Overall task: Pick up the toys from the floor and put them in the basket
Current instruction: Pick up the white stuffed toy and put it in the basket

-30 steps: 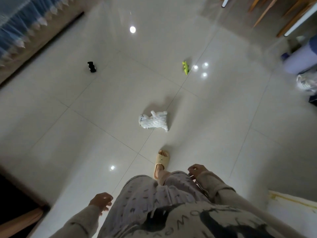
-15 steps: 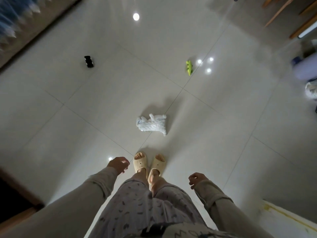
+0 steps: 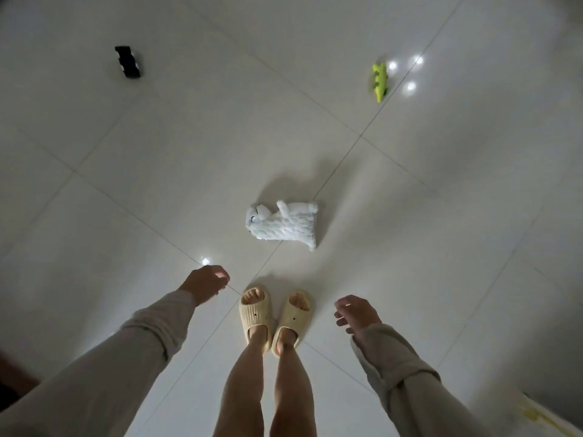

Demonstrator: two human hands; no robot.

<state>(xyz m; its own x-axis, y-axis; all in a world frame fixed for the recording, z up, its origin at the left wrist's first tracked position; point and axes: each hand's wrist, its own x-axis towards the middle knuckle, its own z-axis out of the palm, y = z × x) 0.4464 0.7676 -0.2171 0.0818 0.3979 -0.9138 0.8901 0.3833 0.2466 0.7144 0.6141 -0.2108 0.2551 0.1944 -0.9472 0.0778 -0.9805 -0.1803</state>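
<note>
A white plush animal [image 3: 284, 224] lies on its side on the tiled floor, just beyond my feet in yellow slippers [image 3: 273, 316]. Far left lies a small black toy car [image 3: 127, 61]. Far right lies a green crocodile toy [image 3: 379, 81]. My left hand [image 3: 205, 282] hangs low to the left of my feet, fingers loosely curled, holding nothing. To the right of my feet, my right hand [image 3: 355, 313] has its fingers apart and is empty. Both hands are short of the plush and apart from it. No basket is in view.
Glossy pale floor tiles [image 3: 189, 159] with dark grout lines and bright light reflections fill the view. A dark edge [image 3: 12, 380] shows at the bottom left, and a pale edge with yellow marks [image 3: 545, 417] at the bottom right corner.
I have stepped up to the plush, feet now together, and my view has tilted further down. My left hand swung forward; both arms reach lower toward the floor.
</note>
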